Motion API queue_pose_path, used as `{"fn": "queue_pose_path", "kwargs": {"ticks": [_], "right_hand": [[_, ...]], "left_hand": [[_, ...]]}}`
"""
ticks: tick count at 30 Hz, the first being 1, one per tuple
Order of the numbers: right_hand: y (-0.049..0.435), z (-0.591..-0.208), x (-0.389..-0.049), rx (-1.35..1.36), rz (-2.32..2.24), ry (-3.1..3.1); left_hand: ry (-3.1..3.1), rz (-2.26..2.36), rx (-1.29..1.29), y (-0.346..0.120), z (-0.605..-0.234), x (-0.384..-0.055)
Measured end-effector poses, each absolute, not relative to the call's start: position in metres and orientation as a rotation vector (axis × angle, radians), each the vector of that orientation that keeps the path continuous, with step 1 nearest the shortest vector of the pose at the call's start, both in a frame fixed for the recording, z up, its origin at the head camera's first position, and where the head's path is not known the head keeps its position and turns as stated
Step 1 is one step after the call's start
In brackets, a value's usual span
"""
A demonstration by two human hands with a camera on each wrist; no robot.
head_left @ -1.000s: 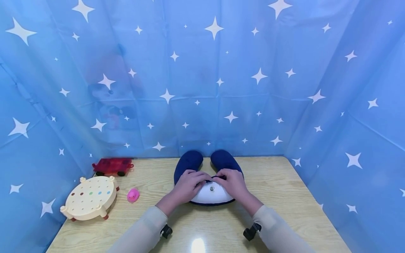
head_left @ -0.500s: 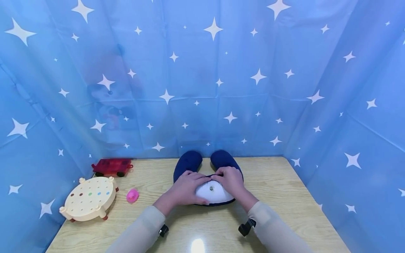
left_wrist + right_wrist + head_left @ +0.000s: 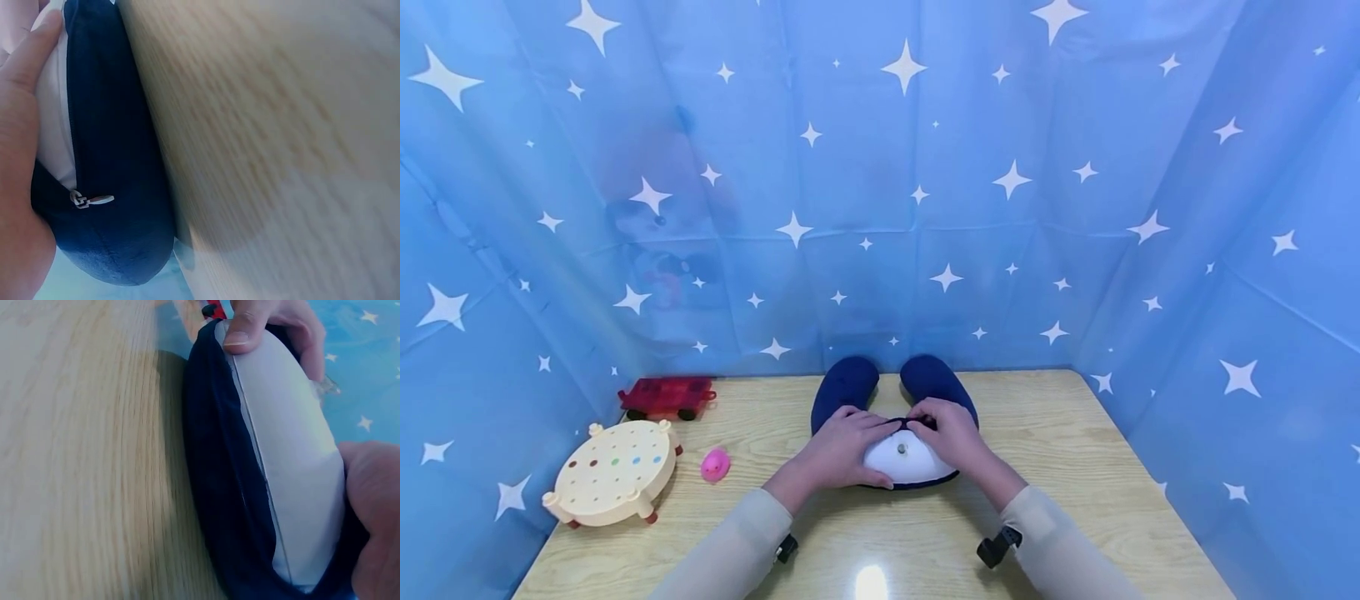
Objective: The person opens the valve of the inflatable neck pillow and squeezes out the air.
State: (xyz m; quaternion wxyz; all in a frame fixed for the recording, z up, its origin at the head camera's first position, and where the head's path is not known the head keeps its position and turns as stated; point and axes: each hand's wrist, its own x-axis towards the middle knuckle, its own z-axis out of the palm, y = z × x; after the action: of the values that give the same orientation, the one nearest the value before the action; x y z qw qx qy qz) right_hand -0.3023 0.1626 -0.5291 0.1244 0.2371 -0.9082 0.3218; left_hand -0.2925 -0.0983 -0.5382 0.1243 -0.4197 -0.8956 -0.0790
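A navy U-shaped neck pillow (image 3: 842,387) lies on the table, its two arms pointing away from me. Its cover is unzipped along the curved end, baring a white inner pillow (image 3: 891,465) with a small round grey stud (image 3: 902,448). A metal zipper pull (image 3: 100,200) hangs at one end of the opening in the left wrist view. My left hand (image 3: 841,446) grips the left side, thumb pressed on the white inner near the lower edge, fingers over the upper edge. At the upper right, my right hand (image 3: 953,432) pinches the cover's edge with curled fingers.
On the left of the table (image 3: 1075,500) stand a cream pegboard (image 3: 613,471) on short legs and a red toy wagon (image 3: 668,396). A small pink toy (image 3: 715,464) lies between them and the pillow. Blue star-patterned curtains (image 3: 880,183) enclose the back and sides.
My left thumb has come down from the opening's upper edge to the lower edge of the white inner. My right hand has shifted slightly along the upper edge, with dark cover showing by its thumb.
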Motion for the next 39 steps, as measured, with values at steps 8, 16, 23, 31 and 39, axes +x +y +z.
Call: {"fn": "queue_pose_path", "kwargs": {"ticks": [8, 16, 23, 31, 39], "right_hand": [[0.17, -0.531, -0.297, 0.794, 1.026, -2.536], [0.176, -0.534, -0.281, 0.847, 1.029, -2.461], [0.174, -0.536, -0.269, 0.928, 0.925, -2.355], [0.174, -0.54, -0.271, 0.867, 0.884, -2.387], [0.176, -0.537, -0.269, 0.854, 0.958, -2.456]], "left_hand": [[-2.669, -0.157, -1.209, -0.099, -0.54, -0.293], [-2.689, -0.214, -1.216, -0.097, -0.54, -0.292], [-2.646, -0.216, -1.236, -0.098, -0.543, -0.295], [-2.639, -0.195, -1.279, -0.102, -0.547, -0.296], [-2.639, -0.22, -1.273, -0.102, -0.546, -0.296]]}}
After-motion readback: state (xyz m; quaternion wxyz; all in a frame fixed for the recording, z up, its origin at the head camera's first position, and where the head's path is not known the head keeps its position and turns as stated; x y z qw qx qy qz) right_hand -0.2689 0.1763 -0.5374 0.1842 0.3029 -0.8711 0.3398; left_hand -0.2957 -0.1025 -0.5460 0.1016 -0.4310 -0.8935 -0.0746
